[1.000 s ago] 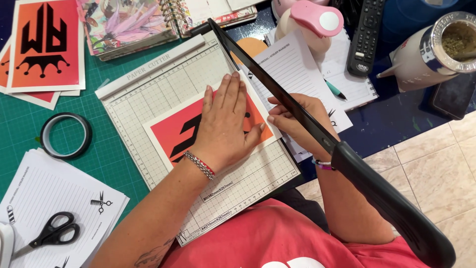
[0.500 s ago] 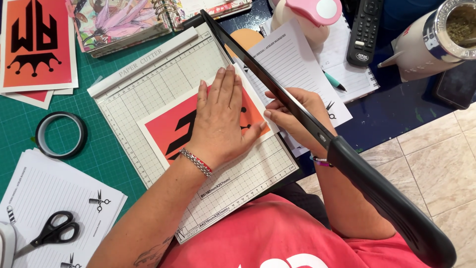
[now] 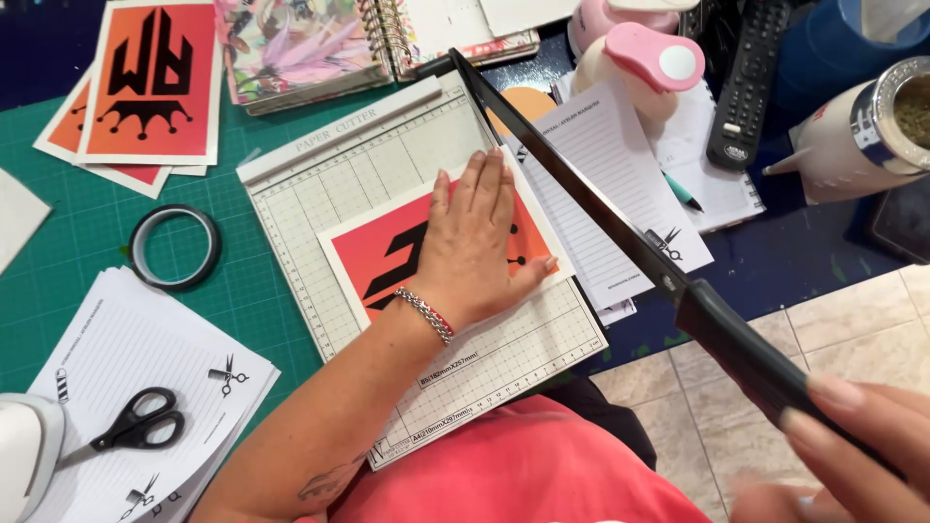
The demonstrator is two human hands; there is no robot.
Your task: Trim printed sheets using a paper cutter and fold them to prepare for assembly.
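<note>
My left hand (image 3: 475, 242) lies flat, fingers stretched out, on an orange-red print with a black design (image 3: 378, 257). The print rests on the white gridded base of a paper cutter (image 3: 329, 184), its right edge at the cutting edge. The cutter's long black blade arm (image 3: 581, 184) is raised and runs diagonally from the top hinge to the lower right. My right hand (image 3: 862, 446), blurred at the lower right corner, wraps its fingers around the arm's black handle (image 3: 746, 349).
A green cutting mat (image 3: 77, 232) holds a tape roll (image 3: 174, 247), lined sheets (image 3: 126, 358) with black scissors (image 3: 136, 426), and more orange prints (image 3: 155, 77). A spiral notebook (image 3: 310, 39), pink punch (image 3: 659, 58), remote (image 3: 751, 87) and white cup (image 3: 862, 136) sit beyond.
My right hand has left the print's edge beside the blade and moved down to the handle at the lower right. My left hand stays pressed on the print.
</note>
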